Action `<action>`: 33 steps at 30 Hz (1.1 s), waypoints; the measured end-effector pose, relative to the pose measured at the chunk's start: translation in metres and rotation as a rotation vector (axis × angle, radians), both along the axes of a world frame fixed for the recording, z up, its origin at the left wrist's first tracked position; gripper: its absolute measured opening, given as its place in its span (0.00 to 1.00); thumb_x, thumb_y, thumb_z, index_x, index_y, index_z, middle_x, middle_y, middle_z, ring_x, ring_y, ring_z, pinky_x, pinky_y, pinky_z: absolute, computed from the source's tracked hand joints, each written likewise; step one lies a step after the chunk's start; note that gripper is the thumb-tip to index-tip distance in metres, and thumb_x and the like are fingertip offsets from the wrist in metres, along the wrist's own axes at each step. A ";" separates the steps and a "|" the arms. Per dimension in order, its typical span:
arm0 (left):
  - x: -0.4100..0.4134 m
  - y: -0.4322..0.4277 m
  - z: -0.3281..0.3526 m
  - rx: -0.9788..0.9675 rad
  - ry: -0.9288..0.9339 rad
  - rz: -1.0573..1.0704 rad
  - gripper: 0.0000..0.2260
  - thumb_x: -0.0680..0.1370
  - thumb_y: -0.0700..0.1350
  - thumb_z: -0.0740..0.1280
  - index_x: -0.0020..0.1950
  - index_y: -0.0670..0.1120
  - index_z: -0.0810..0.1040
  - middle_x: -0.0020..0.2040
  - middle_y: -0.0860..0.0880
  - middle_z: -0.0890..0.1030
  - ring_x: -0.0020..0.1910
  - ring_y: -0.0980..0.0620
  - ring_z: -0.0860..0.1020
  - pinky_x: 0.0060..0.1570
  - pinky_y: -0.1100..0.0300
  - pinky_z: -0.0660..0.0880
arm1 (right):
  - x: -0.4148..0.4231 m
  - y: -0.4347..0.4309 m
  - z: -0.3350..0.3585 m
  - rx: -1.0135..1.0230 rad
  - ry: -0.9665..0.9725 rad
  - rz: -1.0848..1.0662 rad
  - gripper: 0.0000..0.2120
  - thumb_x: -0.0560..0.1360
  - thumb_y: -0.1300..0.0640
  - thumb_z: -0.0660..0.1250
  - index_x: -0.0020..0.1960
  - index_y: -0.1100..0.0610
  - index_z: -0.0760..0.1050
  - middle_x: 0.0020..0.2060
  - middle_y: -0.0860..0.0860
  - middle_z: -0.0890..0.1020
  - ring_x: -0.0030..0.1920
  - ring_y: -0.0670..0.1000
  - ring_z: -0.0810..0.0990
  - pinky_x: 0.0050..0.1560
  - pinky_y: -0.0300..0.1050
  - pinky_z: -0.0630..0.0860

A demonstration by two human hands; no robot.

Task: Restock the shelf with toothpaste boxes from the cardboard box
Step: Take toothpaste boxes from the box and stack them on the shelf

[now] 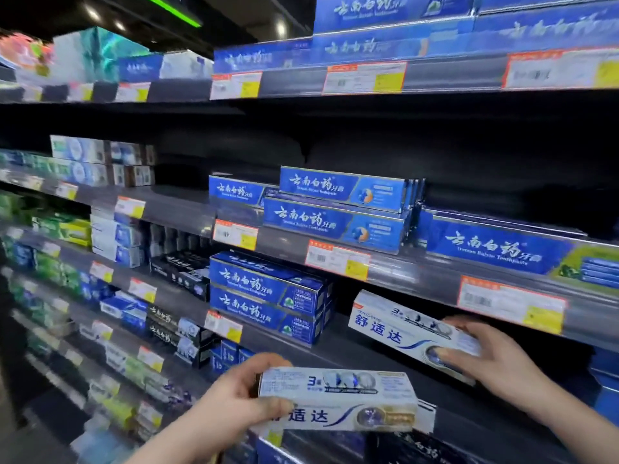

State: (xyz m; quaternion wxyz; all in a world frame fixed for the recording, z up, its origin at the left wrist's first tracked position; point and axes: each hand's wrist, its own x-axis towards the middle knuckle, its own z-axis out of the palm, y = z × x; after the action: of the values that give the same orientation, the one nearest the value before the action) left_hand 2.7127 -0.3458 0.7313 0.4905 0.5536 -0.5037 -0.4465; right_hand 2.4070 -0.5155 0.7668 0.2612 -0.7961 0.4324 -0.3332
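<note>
My left hand (231, 393) grips the left end of a white toothpaste box (338, 400) with blue lettering, held level in front of the shelf edge. My right hand (492, 360) holds the right end of a second white toothpaste box (398, 329), which lies tilted on the dark shelf (351, 353) with its left end pointing toward the back. The thumb lies along the top of that box and the fingers press its front face. The cardboard box is out of view.
Two stacked blue toothpaste boxes (268, 296) stand left of the white box on the same shelf. The shelf above (412, 272) carries more blue boxes (338, 209) and price tags (336, 262). Mixed green, white and black boxes (114, 239) fill the shelves at left.
</note>
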 end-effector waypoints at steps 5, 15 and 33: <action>0.040 -0.010 0.002 -0.025 0.007 -0.063 0.21 0.61 0.43 0.77 0.52 0.45 0.77 0.41 0.51 0.84 0.40 0.56 0.81 0.38 0.67 0.75 | 0.029 0.001 0.004 -0.005 0.016 -0.020 0.25 0.59 0.42 0.77 0.52 0.48 0.75 0.52 0.47 0.81 0.53 0.46 0.79 0.54 0.31 0.70; 0.071 -0.018 -0.009 -0.009 0.021 -0.184 0.38 0.47 0.60 0.80 0.53 0.47 0.78 0.45 0.54 0.84 0.45 0.55 0.82 0.41 0.64 0.77 | 0.047 -0.009 -0.033 0.124 0.113 -0.108 0.15 0.69 0.63 0.72 0.46 0.47 0.71 0.44 0.49 0.79 0.41 0.44 0.77 0.37 0.25 0.71; 0.027 -0.031 -0.013 -0.018 0.015 -0.206 0.15 0.67 0.41 0.73 0.53 0.48 0.78 0.47 0.54 0.83 0.42 0.59 0.82 0.37 0.71 0.76 | 0.037 -0.018 -0.043 0.198 0.229 -0.124 0.23 0.71 0.52 0.71 0.64 0.51 0.71 0.59 0.56 0.73 0.56 0.53 0.76 0.56 0.41 0.70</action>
State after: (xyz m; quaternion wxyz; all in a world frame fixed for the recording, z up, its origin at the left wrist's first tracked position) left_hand 2.7394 -0.3772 0.7182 0.4508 0.4908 -0.5583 -0.4942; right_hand 2.4436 -0.5338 0.7239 0.2663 -0.7710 0.5384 -0.2114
